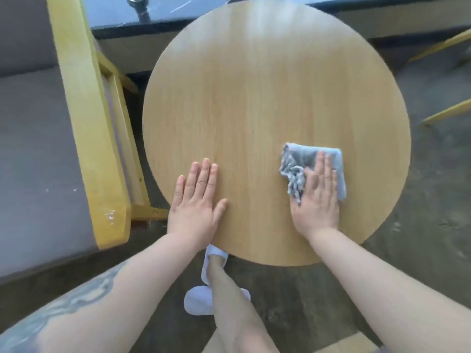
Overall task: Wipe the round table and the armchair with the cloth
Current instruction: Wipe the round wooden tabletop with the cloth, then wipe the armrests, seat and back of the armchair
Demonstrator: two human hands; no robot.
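The round wooden table [267, 93] fills the middle of the head view. A folded blue-grey cloth [298, 161] lies on its near right part. My right hand [318, 197] presses flat on top of the cloth, fingers together and pointing away from me. My left hand [196, 200] rests flat and bare on the near left part of the tabletop, fingers spread a little. The armchair [84, 118], with a yellow wooden arm and grey cushions, stands just left of the table.
A dark low surface [153, 14] with a glass item runs behind the table. Part of another wooden chair frame [446, 113] shows at the right edge. My legs in white slippers [198, 299] stand on the dark floor under the near rim.
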